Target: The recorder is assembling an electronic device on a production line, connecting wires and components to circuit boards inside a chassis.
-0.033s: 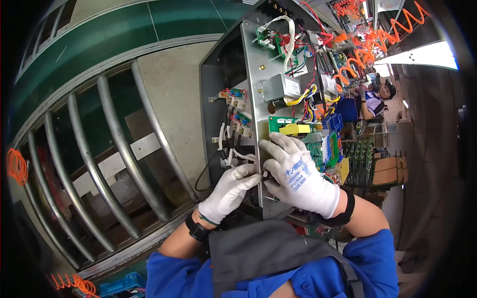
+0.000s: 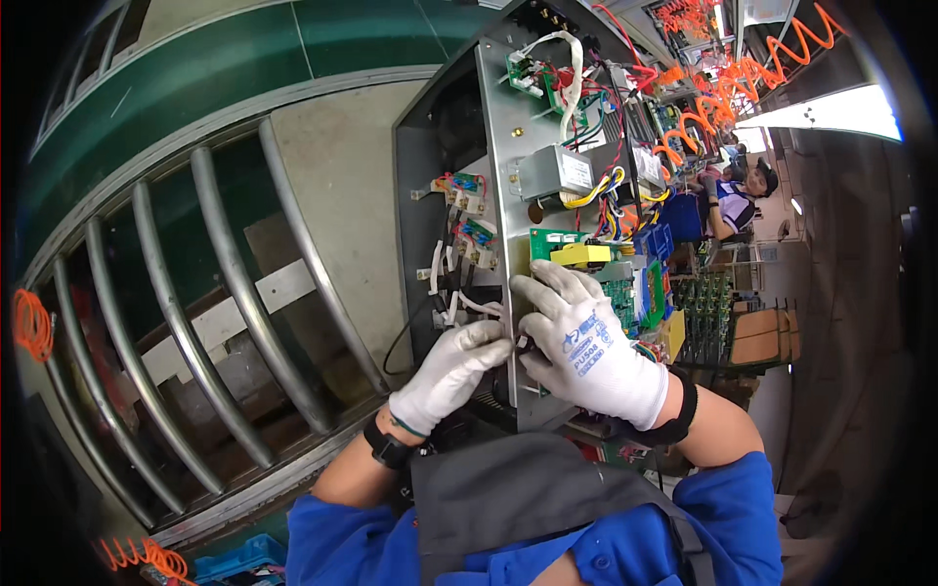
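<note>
An open grey metal housing [image 2: 414, 210] of an electrical unit stands before me, divided by an upright metal panel [image 2: 501, 161]. My left hand [image 2: 451, 379], in a white glove, is pinched against the panel's left side near its lower end, close to white and black cables [image 2: 451, 293]. On the other side, my gloved right hand [image 2: 589, 347] bends its fingers over a green circuit board [image 2: 539, 244] below a yellow component [image 2: 583, 255]. Its thumb and lower fingers meet the panel opposite the left fingertips. Whatever lies between the fingertips is hidden.
A boxy transformer [image 2: 553, 174] and yellow, white and blue wires [image 2: 608, 186] sit farther along the panel. Metal rollers [image 2: 234, 264] run at left. Orange coiled hoses [image 2: 728, 93] hang at upper right. Another person [image 2: 733, 200] is in the right background.
</note>
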`<action>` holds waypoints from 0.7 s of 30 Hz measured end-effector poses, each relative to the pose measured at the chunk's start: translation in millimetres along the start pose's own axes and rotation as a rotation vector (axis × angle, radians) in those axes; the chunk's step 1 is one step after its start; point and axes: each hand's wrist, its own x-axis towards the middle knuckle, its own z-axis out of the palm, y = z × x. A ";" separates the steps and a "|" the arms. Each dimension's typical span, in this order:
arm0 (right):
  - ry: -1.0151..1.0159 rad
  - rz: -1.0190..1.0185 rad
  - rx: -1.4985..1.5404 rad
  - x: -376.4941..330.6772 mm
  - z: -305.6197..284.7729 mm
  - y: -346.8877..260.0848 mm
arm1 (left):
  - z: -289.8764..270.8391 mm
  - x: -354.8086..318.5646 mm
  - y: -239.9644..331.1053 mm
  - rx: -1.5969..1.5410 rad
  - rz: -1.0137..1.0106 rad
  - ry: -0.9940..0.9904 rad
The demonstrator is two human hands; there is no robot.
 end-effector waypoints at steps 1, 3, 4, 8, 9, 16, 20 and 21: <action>0.001 0.007 -0.028 0.3 -0.5 -0.5 | -5.1 0.6 2.5 0.020 0.001 -0.093; -0.015 0.008 -0.029 -0.8 -0.6 -1.4 | -7.8 -4.1 4.2 0.074 0.003 -0.084; -0.025 0.008 -0.030 -1.1 -0.3 -0.6 | -8.4 -5.1 5.4 0.133 0.008 -0.076; 0.008 -0.038 0.034 3.0 1.2 11.2 | -5.1 -1.8 5.6 0.013 -0.043 -0.110; 0.033 -0.034 0.055 1.7 -1.9 9.7 | -6.8 -2.8 6.6 0.015 -0.040 -0.111; 0.037 0.040 -0.071 -3.2 5.1 -6.6 | -4.2 -9.2 12.5 0.081 -0.020 -0.065; 0.098 0.054 0.024 -6.6 10.7 -0.7 | 3.7 -4.1 16.7 0.221 0.009 -0.026; 0.122 0.067 0.041 -9.4 14.4 -0.7 | 8.6 -1.7 20.2 0.224 0.014 -0.030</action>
